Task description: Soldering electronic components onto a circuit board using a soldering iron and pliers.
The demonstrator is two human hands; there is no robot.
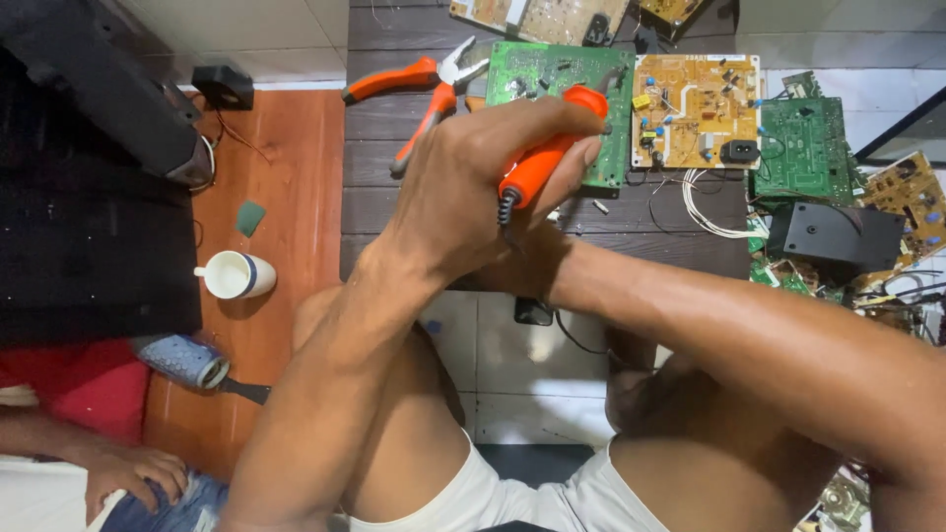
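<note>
left hand (463,187): I see it closed round the orange soldering iron (540,158)
right hand: mostly hidden, can't tell
below: green circuit board (552,74), bench (394,192)

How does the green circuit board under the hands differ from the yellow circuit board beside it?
The green circuit board is partly hidden by the left hand and the orange-handled tool; the yellow circuit board lies fully in view. The green one looks flatter, while the yellow one carries taller blue and black parts. Both lie flat on the dark wooden table.

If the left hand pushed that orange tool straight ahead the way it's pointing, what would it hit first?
Most likely the green circuit board: the left hand aims the orange tool up over it. Depth is unclear, so it may already touch.
</note>
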